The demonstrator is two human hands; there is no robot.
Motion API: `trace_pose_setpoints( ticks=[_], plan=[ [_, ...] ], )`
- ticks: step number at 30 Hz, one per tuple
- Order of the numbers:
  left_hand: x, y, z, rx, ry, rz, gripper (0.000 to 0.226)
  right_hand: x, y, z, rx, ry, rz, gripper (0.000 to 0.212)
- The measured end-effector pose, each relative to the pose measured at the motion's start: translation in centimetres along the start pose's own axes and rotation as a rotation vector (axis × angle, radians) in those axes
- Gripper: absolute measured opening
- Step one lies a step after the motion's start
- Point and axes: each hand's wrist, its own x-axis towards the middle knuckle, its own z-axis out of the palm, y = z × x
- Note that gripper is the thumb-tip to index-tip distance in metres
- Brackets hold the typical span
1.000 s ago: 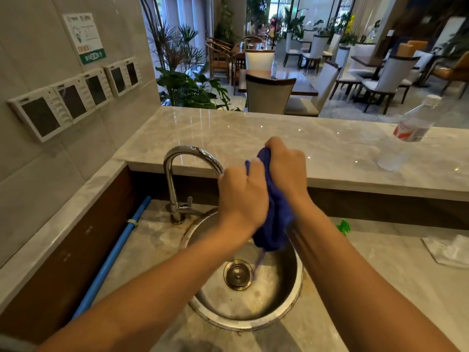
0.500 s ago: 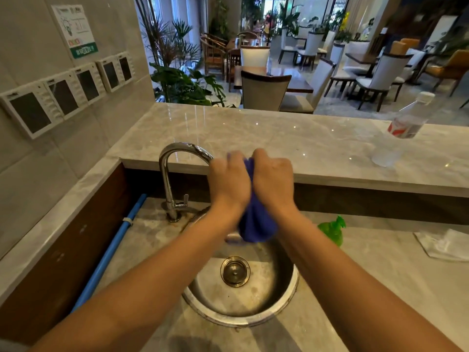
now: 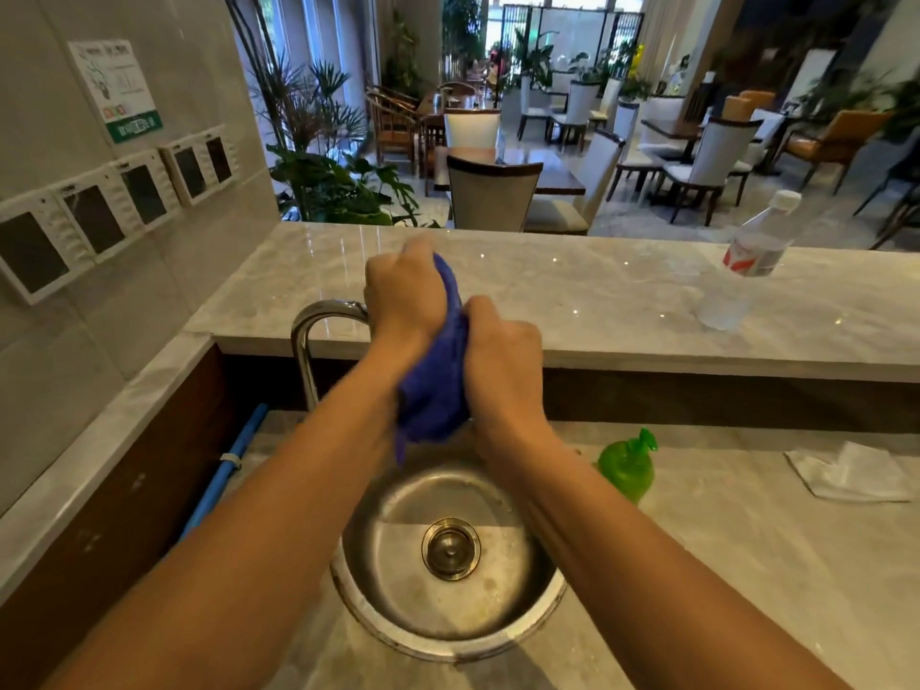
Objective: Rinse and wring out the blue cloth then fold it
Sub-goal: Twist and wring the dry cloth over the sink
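Wringing is judged underway: left hand (image 3: 404,301) is clamped on blue cloth (image 3: 434,390), right hand (image 3: 504,358) likewise, fingers curled round it, above sink (image 3: 508,580). Green bottle (image 3: 625,468) could be knocked, or drips flung onto worktop (image 3: 747,565), by a jerky twist.

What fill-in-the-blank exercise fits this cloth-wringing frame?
The left hand and right hand both grip a ____ cloth above the sink.
The hand nearer the faucet is the ____ one.
The dispenser bottle beside the sink is coloured ____.
Missing words: blue; left; green.
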Motion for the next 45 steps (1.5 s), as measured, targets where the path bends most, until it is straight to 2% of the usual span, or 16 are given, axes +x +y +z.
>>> trace_pose_setpoints(
  ticks=[3, 7, 9, 10, 12, 14, 16, 19, 22, 26, 30, 35, 39, 41, 43, 45],
  plan=[
    [-3.2, -0.2, 1.1, -0.096, -0.041, 0.113, 0.043, 3.0, -1.8, -1.2, 0.086, 0.071, 0.134, 0.039],
    [-0.4, 0.7, 0.6, -0.11, -0.005, 0.032, 0.054, 1.4, -1.6, -0.7, -0.059, 0.021, 0.014, 0.041],
    [0.2, 1.6, 0.5, -0.129, 0.044, 0.064, 0.052, 1.9, -2.2, -0.5, 0.002, 0.019, -0.017, 0.04],
    [-0.7, 1.8, 0.6, -0.118, 0.025, 0.107, 0.049, 2.7, -3.0, -0.8, 0.08, 0.022, 0.051, 0.035],
    [-3.3, 1.6, 1.0, -0.108, -0.037, 0.197, 0.042, 4.1, -3.5, -2.0, 0.131, 0.093, -0.016, 0.023],
    [-2.9, 2.5, 0.4, -0.136, -0.096, 0.192, 0.045, 3.6, -3.5, -2.0, 0.219, 0.078, -0.033, 0.027],
    [0.1, 4.1, 0.4, -0.165, -0.018, 0.114, 0.056, 2.1, -4.6, -1.2, 0.186, 0.085, -0.11, 0.039],
    [0.7, 4.9, 0.8, -0.167, 0.05, 0.12, 0.06, 4.2, -6.6, -1.7, 0.104, 0.032, -0.098, 0.036],
    [-1.4, 4.8, 1.2, -0.104, -0.058, 0.294, 0.048, 6.1, -6.6, -3.3, 0.129, 0.086, -0.103, 0.034],
    [1.4, 6.6, 1.4, -0.148, 0.026, 0.206, 0.056, 3.4, -6.6, -2.4, 0.195, 0.085, -0.103, 0.035],
    [-2.0, 5.9, 2.5, -0.189, -0.103, 0.386, 0.05, 6.4, -7.6, -4.9, 0.283, 0.116, -0.04, 0.023],
    [1.4, 7.5, 2.4, -0.193, 0.02, 0.366, 0.061, 5.2, -7.1, -3.8, 0.256, 0.065, -0.015, 0.041],
    [-1.2, 6.0, 3.1, -0.042, -0.069, 0.534, 0.055, 6.7, -7.3, -5.8, 0.163, 0.084, -0.096, 0.025],
    [0.8, 6.6, 2.7, -0.079, -0.04, 0.416, 0.056, 4.5, -6.4, -4.9, 0.227, 0.064, -0.038, 0.022],
    [0.9, 6.3, 2.4, -0.116, 0.004, 0.305, 0.059, 4.3, -5.8, -4.5, 0.068, 0.055, -0.111, 0.024],
    [-1.6, 4.8, 3.0, -0.095, -0.019, 0.415, 0.056, 5.7, -5.9, -5.0, 0.003, 0.022, -0.104, 0.03]
  ],
)
